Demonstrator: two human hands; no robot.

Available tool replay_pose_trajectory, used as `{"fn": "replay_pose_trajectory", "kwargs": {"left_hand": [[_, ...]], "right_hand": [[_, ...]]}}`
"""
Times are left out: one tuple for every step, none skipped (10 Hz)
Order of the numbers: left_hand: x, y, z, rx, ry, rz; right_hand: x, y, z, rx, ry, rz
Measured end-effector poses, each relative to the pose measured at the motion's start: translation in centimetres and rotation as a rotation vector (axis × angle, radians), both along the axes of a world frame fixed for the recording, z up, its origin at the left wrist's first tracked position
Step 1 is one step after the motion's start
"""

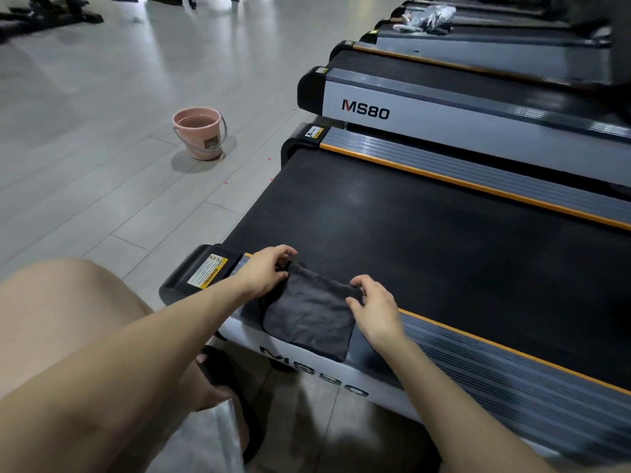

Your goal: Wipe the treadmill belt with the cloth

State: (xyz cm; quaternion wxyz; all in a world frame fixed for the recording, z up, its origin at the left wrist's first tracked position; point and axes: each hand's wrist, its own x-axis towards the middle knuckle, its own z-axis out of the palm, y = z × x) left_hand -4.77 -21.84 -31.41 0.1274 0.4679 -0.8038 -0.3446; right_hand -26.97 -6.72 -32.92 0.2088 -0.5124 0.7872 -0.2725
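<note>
A dark grey cloth (pixel 309 317) lies folded flat over the near side rail of the treadmill, its far edge reaching onto the black belt (pixel 426 240). My left hand (pixel 264 273) pinches the cloth's far left corner. My right hand (pixel 374 307) pinches the far right corner. The cloth's near edge hangs a little over the grey side panel marked MS80 (pixel 312 373).
A pink bucket (pixel 199 133) holding water stands on the tiled floor to the left of the treadmill's end. More treadmills (pixel 444 104) line up behind this one. My bare knee (pixel 68 312) and a sandalled foot (pixel 222 387) are beside the near rail.
</note>
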Motion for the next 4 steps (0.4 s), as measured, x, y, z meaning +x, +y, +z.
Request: {"fn": "replay_pose_trajectory", "kwargs": {"left_hand": [[0.2, 0.5, -0.3, -0.176, -0.04, -0.081], [0.4, 1.8, -0.2, -0.324, -0.328, -0.235], [0.9, 3.3, 0.7, -0.208, -0.719, -0.312], [0.6, 3.9, 4.1, -0.136, -0.705, -0.247]], "right_hand": [[-0.4, 0.2, 0.1, 0.008, 0.207, 0.062], [-0.7, 0.5, 0.9, 0.087, 0.294, 0.122], [-1.2, 0.8, 2.3, 0.31, 0.327, 0.2], [-1.8, 0.9, 5.1, 0.405, 0.327, 0.214]]}}
